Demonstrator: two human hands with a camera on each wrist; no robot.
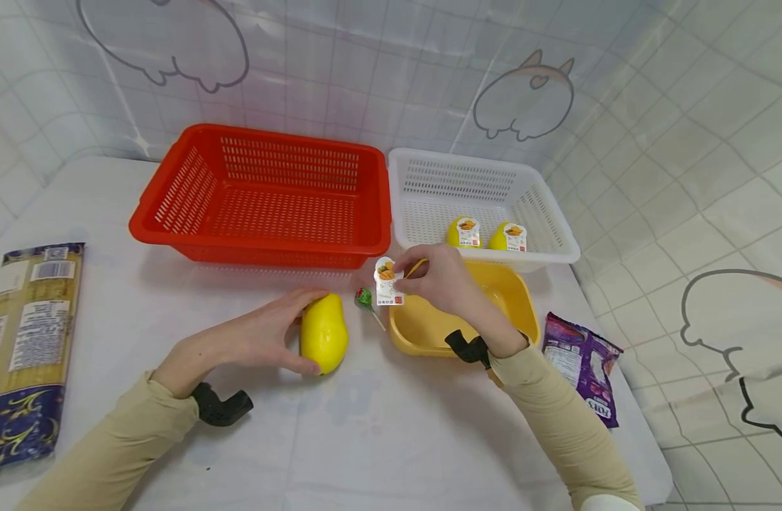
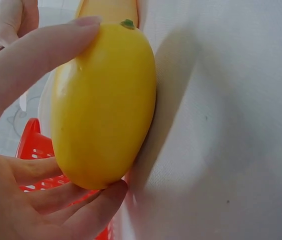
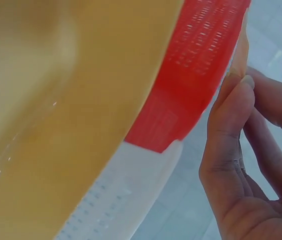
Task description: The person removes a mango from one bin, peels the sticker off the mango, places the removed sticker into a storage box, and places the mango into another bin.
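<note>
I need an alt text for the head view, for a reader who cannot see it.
A person's left hand holds a yellow mango on a white table while the right hand pinches a fruit-printed tag near a yellow basin. Behind stand a red basket and a white basket with two tagged mangoes inside; a lollipop lies between the hands.

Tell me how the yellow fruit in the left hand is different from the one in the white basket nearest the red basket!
The held fruit shows no label, but the basket fruit has a white picture label.
The left hand grips the held fruit; neither hand touches the basket fruit, which is inside the white basket.
Both are bright yellow and rounded.
</note>
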